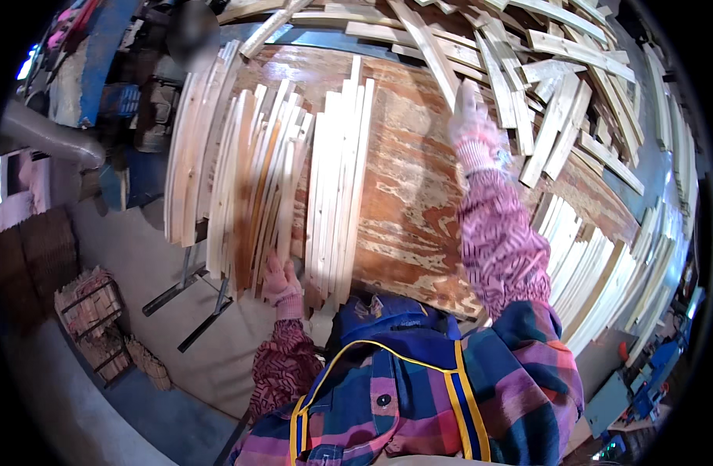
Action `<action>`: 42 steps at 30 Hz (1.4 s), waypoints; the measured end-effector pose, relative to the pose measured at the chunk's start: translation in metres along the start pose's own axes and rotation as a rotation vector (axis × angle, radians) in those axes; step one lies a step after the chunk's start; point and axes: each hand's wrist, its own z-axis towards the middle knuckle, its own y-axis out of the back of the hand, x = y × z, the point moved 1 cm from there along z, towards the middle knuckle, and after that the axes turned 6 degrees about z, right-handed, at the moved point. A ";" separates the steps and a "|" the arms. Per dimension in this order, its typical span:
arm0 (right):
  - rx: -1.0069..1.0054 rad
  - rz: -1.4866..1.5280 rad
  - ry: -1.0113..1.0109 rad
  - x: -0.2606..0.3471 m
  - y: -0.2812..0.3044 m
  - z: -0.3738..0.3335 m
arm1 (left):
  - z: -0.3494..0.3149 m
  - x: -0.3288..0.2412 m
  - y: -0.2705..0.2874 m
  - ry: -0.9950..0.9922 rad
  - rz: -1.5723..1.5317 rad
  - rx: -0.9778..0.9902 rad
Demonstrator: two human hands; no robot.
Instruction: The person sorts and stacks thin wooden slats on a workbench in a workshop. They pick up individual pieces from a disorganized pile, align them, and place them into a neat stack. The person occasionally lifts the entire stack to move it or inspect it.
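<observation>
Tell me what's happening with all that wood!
A person is at a worn brown tabletop. Their right hand is at the near end of a long wooden strip, by a jumbled pile. Their left hand is at the near end of a stack of strips, with another row beside it.

No words, numbers, labels or signs could be read. Small pale marks showed on the blue apron, too unclear to make out as print. The pink patterned sleeves carried dark angular lines with no readable letters. On the wooden strips only grain and knots could be told, with no legible writing.
</observation>
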 end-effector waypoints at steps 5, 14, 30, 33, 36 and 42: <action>0.410 1.029 0.233 -0.133 -0.078 -0.146 | 0.054 -0.033 0.010 -0.085 0.235 0.194; 0.867 1.817 -0.328 -0.108 -0.093 -0.232 | 0.097 -0.091 0.006 -0.365 0.164 -0.023; -0.316 0.528 0.641 0.029 -0.028 -0.009 | 0.088 -0.127 -0.018 -0.112 -0.210 0.424; -0.151 0.223 0.453 0.117 0.016 0.049 | 0.085 -0.138 -0.001 -0.078 -0.168 0.442; -0.182 0.066 0.509 0.174 0.005 0.079 | 0.085 -0.143 0.013 -0.042 -0.094 0.495; 0.094 0.202 0.327 0.175 0.025 0.125 | 0.094 -0.162 0.024 -0.259 -0.057 0.331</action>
